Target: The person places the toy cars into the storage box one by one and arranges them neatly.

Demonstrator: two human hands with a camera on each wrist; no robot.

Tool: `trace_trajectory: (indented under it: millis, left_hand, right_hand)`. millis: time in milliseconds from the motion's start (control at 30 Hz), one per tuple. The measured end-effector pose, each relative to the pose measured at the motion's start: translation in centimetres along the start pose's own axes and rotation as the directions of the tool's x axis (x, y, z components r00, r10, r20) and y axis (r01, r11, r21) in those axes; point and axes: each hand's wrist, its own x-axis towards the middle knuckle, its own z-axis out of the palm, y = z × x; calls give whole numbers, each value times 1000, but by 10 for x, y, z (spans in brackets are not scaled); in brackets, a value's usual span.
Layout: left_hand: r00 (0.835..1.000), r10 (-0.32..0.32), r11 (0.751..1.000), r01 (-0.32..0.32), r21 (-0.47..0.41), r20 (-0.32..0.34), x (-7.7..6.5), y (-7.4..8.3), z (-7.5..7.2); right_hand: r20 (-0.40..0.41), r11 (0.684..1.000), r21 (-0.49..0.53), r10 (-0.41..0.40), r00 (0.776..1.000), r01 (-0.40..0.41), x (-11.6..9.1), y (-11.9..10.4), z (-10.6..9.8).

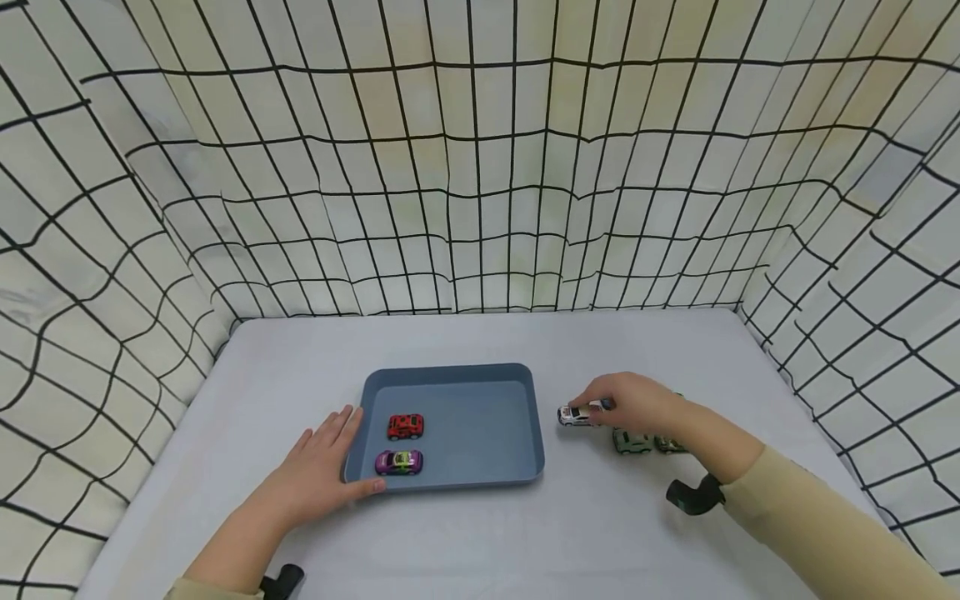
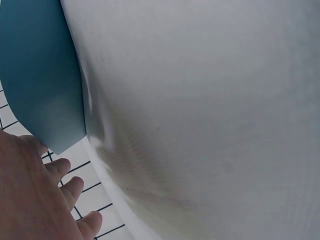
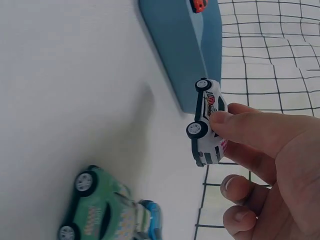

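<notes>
Between thumb and fingers my right hand (image 1: 633, 404) pinches a white toy car (image 1: 576, 415), just right of the tray. In the right wrist view that toy car (image 3: 207, 122) is held off the table, its dark wheels facing left. My left hand (image 1: 318, 471) lies with straight fingers along the left side of the blue-grey tray (image 1: 480, 433), its thumb at the front rim. Inside the tray, on the left, sit a red toy car (image 1: 405, 427) and, nearer me, a purple toy car (image 1: 399, 462) with yellow-green markings.
Under my right forearm stand a green toy car (image 1: 632, 442) and a darker green toy car (image 1: 669, 445), partly hidden. The right wrist view also shows a blue toy car (image 3: 152, 217) behind a green one. White walls with a black grid (image 1: 495, 167) enclose the white table (image 1: 480, 542).
</notes>
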Motion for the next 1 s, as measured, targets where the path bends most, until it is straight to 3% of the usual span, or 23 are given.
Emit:
trace_trajectory:
  millis: [433,1000]
  left_hand:
    - [1000,16,1000,-16,4,-15,4,-2,2]
    - [1000,5,1000,-5,-1,-16,3,-2,5]
  right_hand:
    - [-28,1000,1,10,1000,-10,26,-21,-24]
    - [-7,997,-48,-61,998,60,91,-63,-6]
